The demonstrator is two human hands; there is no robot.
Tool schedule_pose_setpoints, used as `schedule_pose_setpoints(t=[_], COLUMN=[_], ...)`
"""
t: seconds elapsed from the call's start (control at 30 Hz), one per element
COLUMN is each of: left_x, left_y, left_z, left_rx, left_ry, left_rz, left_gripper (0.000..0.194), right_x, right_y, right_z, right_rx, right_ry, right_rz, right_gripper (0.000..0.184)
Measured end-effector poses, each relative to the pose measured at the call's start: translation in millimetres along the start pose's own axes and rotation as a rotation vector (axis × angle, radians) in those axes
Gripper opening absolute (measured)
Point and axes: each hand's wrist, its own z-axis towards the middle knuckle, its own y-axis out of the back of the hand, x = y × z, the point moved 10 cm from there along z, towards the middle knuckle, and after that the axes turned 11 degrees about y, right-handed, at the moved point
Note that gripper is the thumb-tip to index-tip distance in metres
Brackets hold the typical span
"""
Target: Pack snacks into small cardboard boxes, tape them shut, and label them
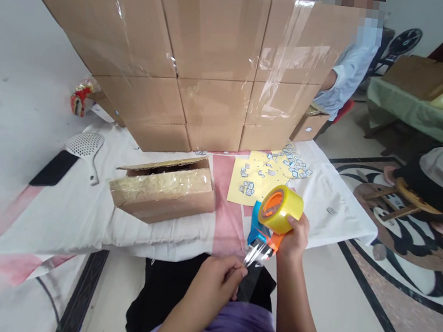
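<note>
Low over the lap, right hand (294, 239) gripping tape dispenser (280, 210), left hand (224, 278) pinching tape end (253, 256), tabletop edge (167, 256) just beyond, box (166, 190) near that edge

White wall (11, 46), patterned floor tiles (391, 222), wooden stool (410, 198)

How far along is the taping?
Looks done: the tall cardboard wall has shiny clear tape across it.
In hand: the right hand holds the tape dispenser; the left hand pinches the loose tape end.
Apparently left: the small box has a gap under its raised flap, and the strip isn't on any cardboard yet.
</note>
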Motion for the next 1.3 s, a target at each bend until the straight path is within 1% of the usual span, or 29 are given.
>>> schedule_pose_setpoints(t=[0.1, 0.17, 0.27, 0.37, 0.43, 0.5, 0.57, 0.67, 0.77, 0.87, 0.97, 1.03, 1.17, 1.3], left_x=[5, 4, 4, 8, 7, 1, -9, -19, -13, -3, 1, 1, -1, 0], left_y=[0.3, 2.4, 3.9, -2.0, -4.9, -3.8, -1.5, 1.9, 9.2, 14.0, 16.1, 17.2, 19.5, 24.8], left_z=[-2, -1, 3, 6, 3, -5, -12, -17, -16, -14, -14, -14, -15, -19], left_rx=[0.004, -0.006, -0.015, 0.049, 0.091, 0.100, 0.102, 0.107, 0.095, 0.111, 0.114, 0.102, 0.093, 0.087], left_ry=[0.023, 0.013, -0.003, 0.017, 0.022, 0.014, 0.005, 0.005, 0.044, 0.074, 0.072, 0.069, 0.066, 0.062], left_rz=[0.003, 0.013, 0.012, -0.027, -0.051, -0.050, -0.019, 0.047, 0.027, -0.036, -0.057, -0.052, -0.038, 0.013], left_gripper=[0.030, 0.031, 0.031, 0.031, 0.030, 0.028, 0.026, 0.027, 0.027, 0.025, 0.026, 0.027, 0.026, 0.028], right_x=[-2, 0, 9, 24, 38, 49, 50, 40, 34, 37, 40, 42, 45, 49], right_y=[6, 8, 6, 1, 0, -2, -4, -10, -19, -22, -22, -23, -24, -25], right_z=[2, 1, -1, -8, -11, -14, -15, -15, -18, -19, -19, -19, -20, -26], right_rx=[-0.048, -0.050, -0.041, 0.013, 0.055, 0.097, 0.139, 0.196, 0.240, 0.214, 0.160, 0.146, 0.147, 0.157], right_ry=[-0.021, -0.021, 0.018, 0.100, 0.201, 0.302, 0.344, 0.310, 0.273, 0.245, 0.223, 0.234, 0.304, 0.369], right_rz=[-0.056, -0.082, -0.077, -0.059, -0.048, -0.060, -0.105, -0.178, -0.172, -0.093, -0.060, -0.082, -0.137, -0.161], right_gripper=[0.031, 0.035, 0.040, 0.034, 0.031, 0.031, 0.031, 0.032, 0.032, 0.029, 0.027, 0.026, 0.023, 0.029])
